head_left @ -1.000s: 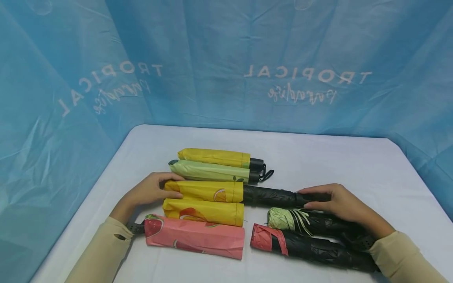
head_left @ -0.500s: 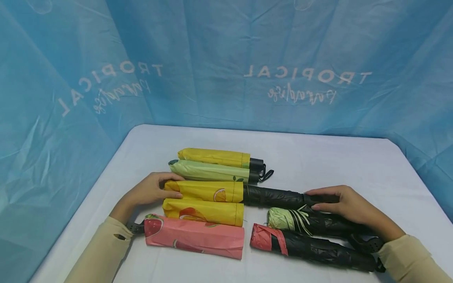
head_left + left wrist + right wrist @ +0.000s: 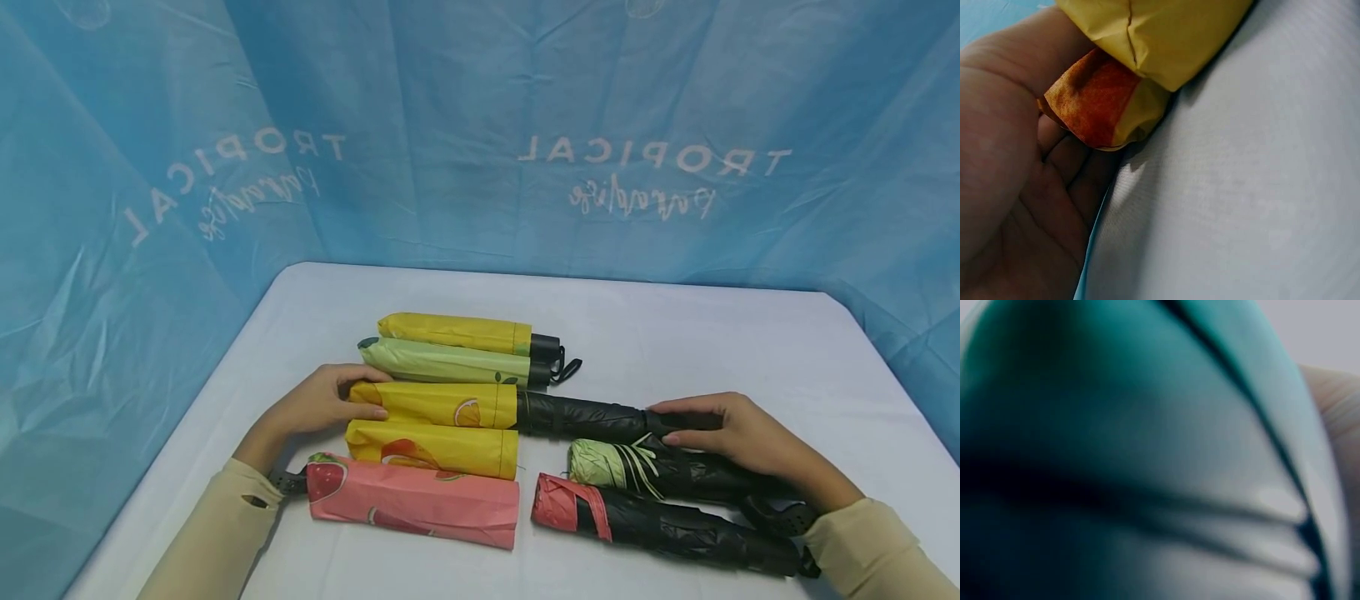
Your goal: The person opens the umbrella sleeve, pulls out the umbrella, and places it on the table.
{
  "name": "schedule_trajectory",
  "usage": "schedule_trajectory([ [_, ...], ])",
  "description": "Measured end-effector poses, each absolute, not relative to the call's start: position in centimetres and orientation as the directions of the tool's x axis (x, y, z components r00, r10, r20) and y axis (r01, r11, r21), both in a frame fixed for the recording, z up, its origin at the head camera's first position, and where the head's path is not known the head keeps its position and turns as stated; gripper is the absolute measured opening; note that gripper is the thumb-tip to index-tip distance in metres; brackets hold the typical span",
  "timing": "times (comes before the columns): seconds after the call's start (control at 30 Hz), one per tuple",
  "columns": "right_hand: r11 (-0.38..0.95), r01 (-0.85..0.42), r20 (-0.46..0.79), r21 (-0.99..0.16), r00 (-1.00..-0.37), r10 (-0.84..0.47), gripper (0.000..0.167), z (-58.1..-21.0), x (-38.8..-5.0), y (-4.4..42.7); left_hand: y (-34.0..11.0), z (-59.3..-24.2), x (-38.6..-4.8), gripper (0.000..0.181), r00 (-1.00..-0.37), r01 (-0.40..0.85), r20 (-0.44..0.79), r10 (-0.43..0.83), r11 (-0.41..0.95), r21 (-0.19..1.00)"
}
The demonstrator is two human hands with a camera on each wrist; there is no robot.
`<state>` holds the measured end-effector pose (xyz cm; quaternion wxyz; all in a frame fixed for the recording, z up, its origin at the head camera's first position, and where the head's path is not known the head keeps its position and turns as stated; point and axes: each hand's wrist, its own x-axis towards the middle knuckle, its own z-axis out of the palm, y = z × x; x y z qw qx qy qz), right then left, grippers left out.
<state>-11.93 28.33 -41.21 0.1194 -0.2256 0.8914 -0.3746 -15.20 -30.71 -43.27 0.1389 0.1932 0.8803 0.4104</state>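
Observation:
A yellow sleeve with orange-slice prints (image 3: 435,406) lies across the table. My left hand (image 3: 318,400) holds its left end between thumb and fingers; in the left wrist view that printed end (image 3: 1094,100) lies by the palm. A black folded umbrella (image 3: 581,414) extends from the sleeve's right opening; how much of it sits inside is hidden. My right hand (image 3: 750,429) grips its right end, thumb on the near side. Nearer lie a second yellow sleeve (image 3: 465,452) and a green-tipped folded umbrella (image 3: 600,464). The right wrist view is mostly blurred, with part of the hand at its edge.
Closest to me are a pink sleeve (image 3: 416,504) and a pink-tipped folded umbrella (image 3: 675,533). Behind the hands lie two sleeved umbrellas, one yellow (image 3: 457,331) and one green (image 3: 450,361). Blue printed curtain (image 3: 480,208) surrounds the white table (image 3: 675,333).
My right hand has slid slightly right along the black folded umbrella toward its end, then stayed there. The left hand and the sleeves have kept their places.

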Motion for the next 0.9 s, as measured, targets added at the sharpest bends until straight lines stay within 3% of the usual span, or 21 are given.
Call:
schedule_trajectory([
  [0.27,0.646,-0.254,-0.089,-0.72,-0.889,-0.449,0.04,-41.3,-11.6,29.7,-30.7,-43.3,-15.2,0.04,-0.893,0.229,-0.079,0.443,0.599,0.768],
  [0.9,0.647,-0.256,-0.092,-0.718,-0.887,-0.452,0.041,-41.3,-11.6,30.1,-30.8,-43.4,-15.2,0.04,-0.889,0.224,-0.08,0.451,0.581,0.783],
])
